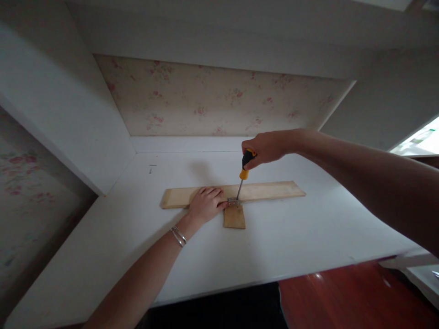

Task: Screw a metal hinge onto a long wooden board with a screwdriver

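My right hand point(267, 148) is wrapped round the black and yellow handle of a screwdriver point(244, 173). The screwdriver points down and leans slightly, its tip at a small metal hinge point(233, 200). This hinge lies where a long, pale wooden board point(274, 190) meets a short wooden piece point(235, 218). My left hand point(206, 204) grips the long board from above, fingers across it and thumb beside the hinge. Whether a screw sits under the screwdriver tip is too small to tell.
Several small dark bits, perhaps screws point(151, 171), lie on the white surface point(284, 237) behind the board. White panels point(68, 100) and floral wallpaper point(206, 103) enclose the left and back. Beyond the front edge is a reddish floor point(343, 297).
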`<act>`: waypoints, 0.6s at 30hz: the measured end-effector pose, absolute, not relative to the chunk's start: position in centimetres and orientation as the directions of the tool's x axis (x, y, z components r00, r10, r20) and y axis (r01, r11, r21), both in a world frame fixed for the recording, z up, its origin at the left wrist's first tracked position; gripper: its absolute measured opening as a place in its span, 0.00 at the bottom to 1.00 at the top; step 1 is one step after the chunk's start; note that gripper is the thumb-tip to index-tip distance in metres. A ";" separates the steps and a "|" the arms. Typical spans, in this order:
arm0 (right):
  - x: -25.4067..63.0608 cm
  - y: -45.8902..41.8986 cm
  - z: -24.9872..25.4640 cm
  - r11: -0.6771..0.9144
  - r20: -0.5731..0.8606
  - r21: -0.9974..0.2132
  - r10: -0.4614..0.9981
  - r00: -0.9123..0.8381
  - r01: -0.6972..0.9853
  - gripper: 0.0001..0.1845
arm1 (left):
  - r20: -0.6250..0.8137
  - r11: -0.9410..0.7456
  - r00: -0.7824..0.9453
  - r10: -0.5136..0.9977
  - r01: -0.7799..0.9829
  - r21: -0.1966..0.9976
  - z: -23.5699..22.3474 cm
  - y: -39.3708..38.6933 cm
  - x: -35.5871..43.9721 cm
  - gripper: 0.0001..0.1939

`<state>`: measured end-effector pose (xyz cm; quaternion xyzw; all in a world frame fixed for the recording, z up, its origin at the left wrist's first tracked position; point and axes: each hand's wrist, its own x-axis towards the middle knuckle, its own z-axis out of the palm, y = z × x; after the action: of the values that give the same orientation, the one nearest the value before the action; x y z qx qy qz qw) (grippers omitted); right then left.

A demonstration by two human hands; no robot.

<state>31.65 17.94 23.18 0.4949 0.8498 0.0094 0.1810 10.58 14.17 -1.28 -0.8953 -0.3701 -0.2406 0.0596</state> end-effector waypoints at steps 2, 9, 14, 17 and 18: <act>31.6 18.0 23.2 0.510 -0.299 0.209 0.845 -0.442 0.834 0.29 | 0.476 -0.719 0.609 0.634 0.691 0.073 -1.3 14.2 10.6 0.18; 31.5 17.6 22.8 0.432 -0.319 0.066 0.863 -0.391 0.899 0.26 | 0.473 -0.719 0.610 0.636 0.690 0.076 -1.0 14.1 10.6 0.18; 31.2 17.8 22.6 0.401 -0.325 0.033 0.871 -0.370 0.915 0.25 | 0.475 -0.719 0.608 0.636 0.690 0.079 -1.1 14.3 10.6 0.17; 31.4 18.3 23.1 0.378 -0.277 0.047 0.894 -0.351 0.925 0.23 | 0.477 -0.717 0.609 0.634 0.693 0.068 -1.0 14.5 10.7 0.17; 31.5 18.4 23.5 0.358 -0.245 0.040 0.909 -0.338 0.933 0.23 | 0.477 -0.717 0.609 0.634 0.694 0.065 -1.0 14.7 10.7 0.17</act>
<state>31.50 18.42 23.49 0.5640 0.8163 -0.0537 0.1130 10.67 14.65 -1.00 -0.8948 -0.3709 -0.2402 0.0630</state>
